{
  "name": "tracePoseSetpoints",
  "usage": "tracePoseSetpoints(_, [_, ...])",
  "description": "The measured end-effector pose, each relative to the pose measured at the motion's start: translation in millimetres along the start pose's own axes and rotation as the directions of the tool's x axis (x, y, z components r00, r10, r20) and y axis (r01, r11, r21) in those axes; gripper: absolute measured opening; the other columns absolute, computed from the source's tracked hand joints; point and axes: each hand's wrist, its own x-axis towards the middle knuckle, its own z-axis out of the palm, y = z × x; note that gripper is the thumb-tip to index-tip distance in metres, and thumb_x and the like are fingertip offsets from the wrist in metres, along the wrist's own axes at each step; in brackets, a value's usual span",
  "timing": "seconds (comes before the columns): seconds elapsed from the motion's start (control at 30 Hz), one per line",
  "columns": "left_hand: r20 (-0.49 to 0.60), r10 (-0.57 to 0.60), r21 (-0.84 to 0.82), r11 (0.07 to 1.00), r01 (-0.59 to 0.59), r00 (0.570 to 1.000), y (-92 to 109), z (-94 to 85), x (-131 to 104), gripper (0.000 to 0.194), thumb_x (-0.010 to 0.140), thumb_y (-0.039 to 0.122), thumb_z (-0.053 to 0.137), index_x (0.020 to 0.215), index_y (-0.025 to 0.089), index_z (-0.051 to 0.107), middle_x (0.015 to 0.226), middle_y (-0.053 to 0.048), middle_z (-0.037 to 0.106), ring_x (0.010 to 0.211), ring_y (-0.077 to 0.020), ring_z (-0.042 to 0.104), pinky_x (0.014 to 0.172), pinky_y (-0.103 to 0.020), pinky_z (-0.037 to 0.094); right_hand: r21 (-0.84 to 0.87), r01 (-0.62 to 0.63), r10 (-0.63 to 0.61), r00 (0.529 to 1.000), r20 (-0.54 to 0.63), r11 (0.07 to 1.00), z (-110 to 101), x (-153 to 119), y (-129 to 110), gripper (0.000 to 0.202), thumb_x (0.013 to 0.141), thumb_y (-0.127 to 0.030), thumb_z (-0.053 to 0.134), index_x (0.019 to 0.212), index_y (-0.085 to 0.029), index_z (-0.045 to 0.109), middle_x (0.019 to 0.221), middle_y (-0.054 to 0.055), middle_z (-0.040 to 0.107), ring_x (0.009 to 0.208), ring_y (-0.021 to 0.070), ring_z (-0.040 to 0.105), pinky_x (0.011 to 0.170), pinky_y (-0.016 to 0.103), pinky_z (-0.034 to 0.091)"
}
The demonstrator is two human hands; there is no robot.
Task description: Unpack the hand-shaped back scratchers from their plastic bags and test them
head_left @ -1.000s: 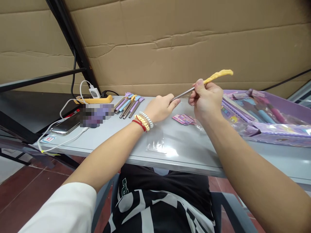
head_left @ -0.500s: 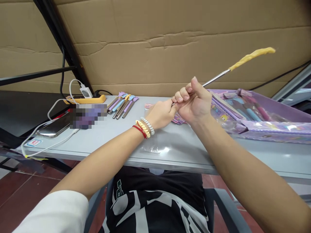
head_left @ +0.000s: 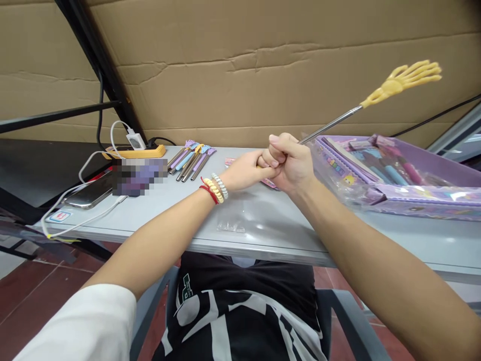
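One grey surface [head_left: 150, 220], a purple box [head_left: 432, 205] standing on it at right. One metal back scratcher [head_left: 334, 123], yellow hand-shaped head [head_left: 391, 88], raised above the surface, slanting up and right: probably light, shaft stiff but slick, head slightly pliant; best gripped low, near the butt. Two hands: right hand [head_left: 295, 163], fingers curled tight round the lower shaft; left hand [head_left: 246, 171], fingers closed at the butt end, contact partly hidden.
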Motion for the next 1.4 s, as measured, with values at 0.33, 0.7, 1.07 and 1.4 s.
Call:
tracePoseSetpoints(0.33, [-0.005,0.077,0.146,0.986,-0.075,0.997,0,12.0,-4,0.045,0.071,0.047,0.079,0.091,0.019,0.05,0.084,0.0,0.059,0.077,-0.0152,0.055,0.068,-0.029,0.041,-0.015,0.017,-0.018,0.999,-0.032,1.0,-12,4,-11,0.07,0.072,-0.036,0.078,0.059,-0.021,0.011,0.042,-0.009,0.011,0.035,0.0048,0.016,0.035,0.026,0.024])
tracePoseSetpoints(0.7, [-0.107,0.086,0.349,0.936,-0.044,0.99,3,22.4,-6,0.039,0.079,0.056,0.07,0.088,0.02,0.059,0.083,-0.002,0.065,0.073,-0.0164,0.058,0.064,-0.029,0.038,0.085,0.041,-0.028,0.989,-0.146,0.996,6,-8,-22,0.063,0.054,-0.005,0.07,0.054,-0.02,0.008,0.039,-0.011,0.013,0.033,0.0012,0.013,0.032,0.02,0.016])
tracePoseSetpoints(1.07, [-0.134,0.031,0.51,0.859,0.042,0.991,1,18.3,-5,0.058,0.077,0.077,0.057,0.061,0.021,0.047,0.052,0.0,0.047,0.053,-0.0152,0.047,0.055,-0.032,0.024,0.121,0.086,-0.056,0.971,-0.234,0.989,7,-5,-26,0.058,0.051,-0.001,0.065,0.049,-0.019,0.01,0.036,-0.011,0.014,0.031,0.0018,0.012,0.032,0.021,0.016])
tracePoseSetpoints(1.4, [-0.189,0.066,0.377,0.926,0.01,0.98,-3,10.8,-8,0.054,0.065,0.063,0.078,0.09,0.02,0.058,0.077,0.0,0.06,0.072,-0.0167,0.055,0.064,-0.03,0.037,0.089,0.049,-0.054,0.997,0.059,0.995,-11,4,-2,0.055,0.062,-0.026,0.08,0.06,-0.021,0.026,0.05,-0.008,0.04,0.049,0.0097,0.051,0.048,0.026,0.046])
